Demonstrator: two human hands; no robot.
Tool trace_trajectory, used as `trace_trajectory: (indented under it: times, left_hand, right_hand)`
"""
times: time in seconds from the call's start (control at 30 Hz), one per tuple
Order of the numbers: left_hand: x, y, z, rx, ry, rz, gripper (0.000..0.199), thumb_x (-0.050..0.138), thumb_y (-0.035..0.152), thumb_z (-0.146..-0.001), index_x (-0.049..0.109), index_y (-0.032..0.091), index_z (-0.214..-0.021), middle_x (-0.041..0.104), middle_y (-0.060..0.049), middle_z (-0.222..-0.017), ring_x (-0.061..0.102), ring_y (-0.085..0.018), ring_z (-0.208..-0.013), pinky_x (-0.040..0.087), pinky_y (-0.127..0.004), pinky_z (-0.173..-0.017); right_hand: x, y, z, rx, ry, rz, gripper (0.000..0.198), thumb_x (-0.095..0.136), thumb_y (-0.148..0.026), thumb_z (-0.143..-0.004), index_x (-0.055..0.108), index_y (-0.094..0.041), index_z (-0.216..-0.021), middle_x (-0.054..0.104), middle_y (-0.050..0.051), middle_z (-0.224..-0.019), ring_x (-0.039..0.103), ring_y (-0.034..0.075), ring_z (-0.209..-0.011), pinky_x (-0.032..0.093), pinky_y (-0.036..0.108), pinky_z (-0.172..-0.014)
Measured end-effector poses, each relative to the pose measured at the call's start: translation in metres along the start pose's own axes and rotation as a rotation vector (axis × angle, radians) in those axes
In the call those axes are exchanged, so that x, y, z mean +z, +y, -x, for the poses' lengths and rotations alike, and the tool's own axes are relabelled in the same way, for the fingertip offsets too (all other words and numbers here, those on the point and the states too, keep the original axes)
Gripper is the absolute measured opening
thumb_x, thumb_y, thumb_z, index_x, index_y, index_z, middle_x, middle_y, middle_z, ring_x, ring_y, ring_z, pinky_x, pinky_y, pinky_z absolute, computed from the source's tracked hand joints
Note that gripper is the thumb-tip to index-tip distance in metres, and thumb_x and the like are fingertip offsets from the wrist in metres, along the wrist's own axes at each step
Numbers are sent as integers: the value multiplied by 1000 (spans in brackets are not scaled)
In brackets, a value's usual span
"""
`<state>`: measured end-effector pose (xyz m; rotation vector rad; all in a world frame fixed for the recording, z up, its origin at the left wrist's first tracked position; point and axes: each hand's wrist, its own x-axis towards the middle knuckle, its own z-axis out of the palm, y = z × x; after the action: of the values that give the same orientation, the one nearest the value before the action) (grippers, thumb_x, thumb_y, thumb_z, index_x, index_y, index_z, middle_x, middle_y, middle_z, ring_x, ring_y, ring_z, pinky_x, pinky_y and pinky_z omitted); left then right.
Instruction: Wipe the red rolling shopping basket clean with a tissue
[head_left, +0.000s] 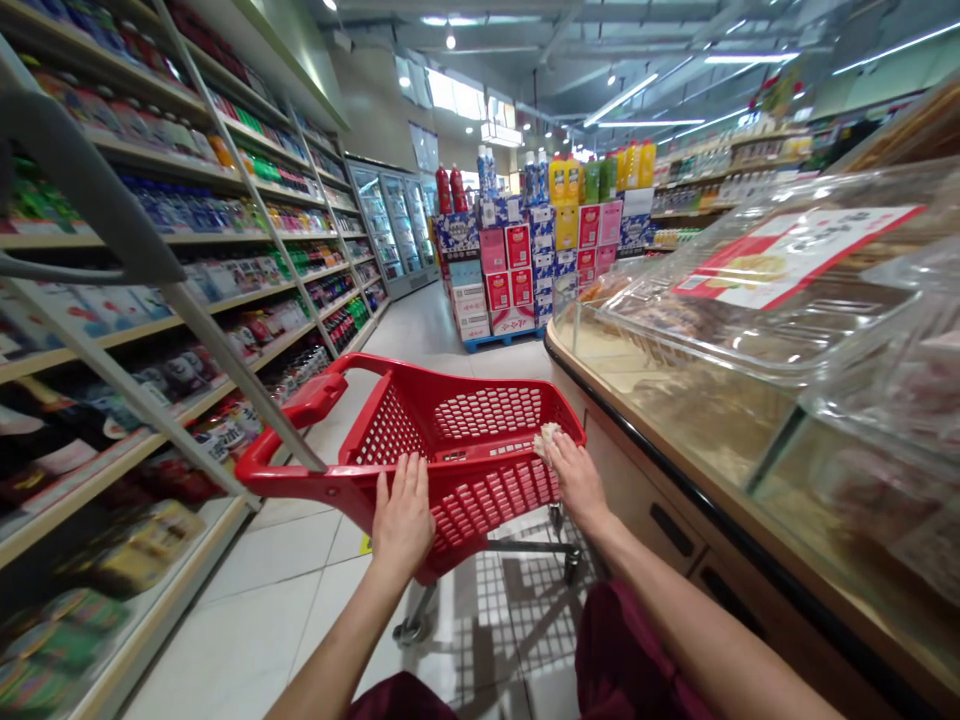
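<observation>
A red plastic shopping cart [390, 480] on wheels stands in front of me, turned sideways, with perforated walls. My left hand [405, 515] rests on its near rim, fingers stretched out and holding nothing. At the cart's right end, my right hand [576, 480] presses a crumpled whitish cloth [547, 438] against the rim. The fingers lie over the cloth and partly hide it. From the cart's left end a grey metal bar [240, 370] slants up to a grey handle [112, 210] at the upper left.
Shelves of bottles and packages [225, 270] line the left. A glass-sided display counter [675, 410] holding clear plastic food boxes [757, 290] runs close on the right. Ahead, stacked drink cartons [517, 270] stand on a blue pallet [502, 340], with glass-door fridges [397, 230] behind. Tiled floor [277, 590] lies below.
</observation>
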<state>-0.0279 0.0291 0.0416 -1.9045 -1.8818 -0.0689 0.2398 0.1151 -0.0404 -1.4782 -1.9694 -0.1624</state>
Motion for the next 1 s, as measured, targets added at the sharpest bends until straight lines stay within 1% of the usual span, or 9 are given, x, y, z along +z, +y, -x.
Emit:
trace_trajectory:
  times: [0.03,0.17,0.33,0.43,0.5,0.67,0.83,0.9,1.0]
  left_hand:
    - [0,0,0,4,2,6,61,42,22,-69,33,4,-127,28,-13,-137,21,-25,-128,12,-44,-104]
    - [1,0,0,-21,-2,17,62,42,21,-68,32,3,-127,29,-14,-136,20,-25,-128,12,-43,-105]
    - [1,0,-2,-12,-15,12,63,41,20,-67,31,3,-127,29,-13,-136,20,-25,-128,11,-44,-104]
    - [1,1,-2,-11,-12,13,63,41,20,-67,32,3,-127,29,-14,-136,20,-25,-128,12,-44,-104]
    - [0,1,-1,-14,-18,18,63,41,21,-67,31,3,-127,28,-14,-137,20,-25,-128,13,-44,-104]
    - [-1,0,4,-9,-29,33,64,41,22,-67,30,4,-128,27,-12,-137,18,-24,-128,12,-44,-104]
    - [-1,-3,6,-8,-37,55,63,40,22,-68,31,6,-128,28,-11,-137,18,-24,-129,10,-44,-105]
    - [-1,-2,6,-9,-42,60,63,40,21,-68,30,6,-128,27,-11,-137,17,-23,-129,9,-44,-105]
    - [-2,0,7,-17,-39,57,64,40,21,-67,30,5,-128,27,-11,-138,17,-23,-129,9,-43,-105]
  right_hand:
    - [4,1,2,-8,45,-4,49,36,-5,-75,47,-21,-120,42,7,-130,33,18,-121,27,37,-97]
    - [23,20,16,127,188,-6,44,33,-7,-76,52,-19,-114,48,9,-125,40,19,-116,30,37,-94]
    - [40,35,42,104,108,-11,43,32,-6,-75,55,-18,-110,52,9,-120,47,17,-109,31,36,-93]
    - [37,28,56,24,-13,-21,43,35,-6,-73,60,-23,-104,58,6,-112,51,18,-105,34,37,-90]
    - [28,20,58,-25,-46,-26,45,34,-5,-72,60,-24,-104,58,4,-113,50,18,-106,34,38,-90]
    - [12,5,39,16,179,7,54,31,-1,-70,51,-20,-116,48,6,-125,36,19,-120,24,44,-98]
    - [20,-10,50,-120,-58,5,49,33,-1,-73,56,-25,-109,56,4,-116,46,19,-112,29,43,-95]
    - [16,-19,48,-158,1,-14,48,32,-2,-75,54,-24,-112,54,4,-119,43,19,-115,27,42,-96]
    - [7,-33,34,-191,188,-51,46,32,-4,-78,51,-19,-116,48,7,-125,33,19,-122,22,43,-99]
